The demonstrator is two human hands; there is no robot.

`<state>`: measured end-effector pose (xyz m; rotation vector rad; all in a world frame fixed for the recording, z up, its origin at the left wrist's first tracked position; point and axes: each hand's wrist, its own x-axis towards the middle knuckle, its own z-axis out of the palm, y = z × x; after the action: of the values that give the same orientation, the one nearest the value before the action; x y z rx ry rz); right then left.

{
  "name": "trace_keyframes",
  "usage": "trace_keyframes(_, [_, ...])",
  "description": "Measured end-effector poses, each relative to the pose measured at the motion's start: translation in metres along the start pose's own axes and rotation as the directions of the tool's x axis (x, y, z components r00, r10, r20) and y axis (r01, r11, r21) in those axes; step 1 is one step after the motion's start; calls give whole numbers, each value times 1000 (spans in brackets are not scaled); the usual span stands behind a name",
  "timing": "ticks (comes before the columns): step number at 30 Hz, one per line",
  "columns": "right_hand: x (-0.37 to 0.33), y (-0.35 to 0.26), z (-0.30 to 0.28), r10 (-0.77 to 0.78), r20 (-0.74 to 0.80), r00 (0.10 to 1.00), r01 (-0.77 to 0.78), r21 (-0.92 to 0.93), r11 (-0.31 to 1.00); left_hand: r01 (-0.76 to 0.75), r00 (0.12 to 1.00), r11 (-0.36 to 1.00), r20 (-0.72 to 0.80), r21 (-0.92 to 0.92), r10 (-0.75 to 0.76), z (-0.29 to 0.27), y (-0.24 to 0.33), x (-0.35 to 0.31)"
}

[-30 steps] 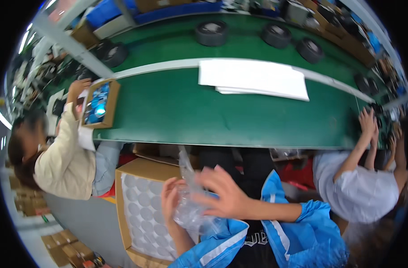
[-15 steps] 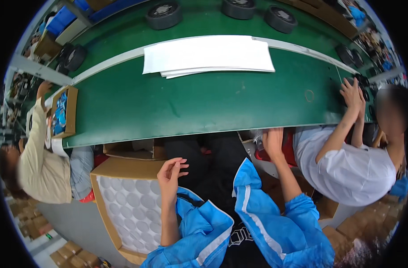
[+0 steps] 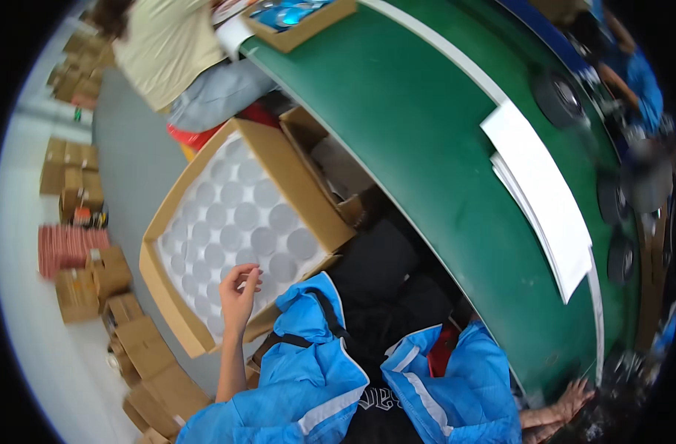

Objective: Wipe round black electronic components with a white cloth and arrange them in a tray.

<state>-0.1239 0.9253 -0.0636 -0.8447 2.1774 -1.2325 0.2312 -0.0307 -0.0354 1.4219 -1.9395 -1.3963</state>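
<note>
1. Carton in the head view, open-topped, on the person's left beside the green table; inside, pale round pieces in close rows, perhaps arranged that way against knocking together.
2. Left hand over the carton's near part; fingers half curled, tips close to the thumb, nothing visible in grasp, though impossible to tell about something tiny; seemingly placed there for a short reach to the rows.
3. Right hand out of sight past the blue right sleeve, near the table edge; cannot tell finger spread or hold.
4. White sheets, overlapping, along the table's pale rail, probably for leaving the near side free.
5. At upper left, co-worker in a cream top, beside a small box of shiny blue items; at lower right, hands at the table, likely another co-worker's.
</note>
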Motion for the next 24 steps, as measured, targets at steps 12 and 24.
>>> trace_keyframes(12, [220, 0, 193, 81, -380, 921, -212, -318, 924, -440, 898, 735, 263, 516, 353, 76, -86, 56])
trace_keyframes(24, [348, -256, 467, -93, -425, 901, -147, -499, 854, -386, 815, 921, 447, -56, 369, 25, -96, 87])
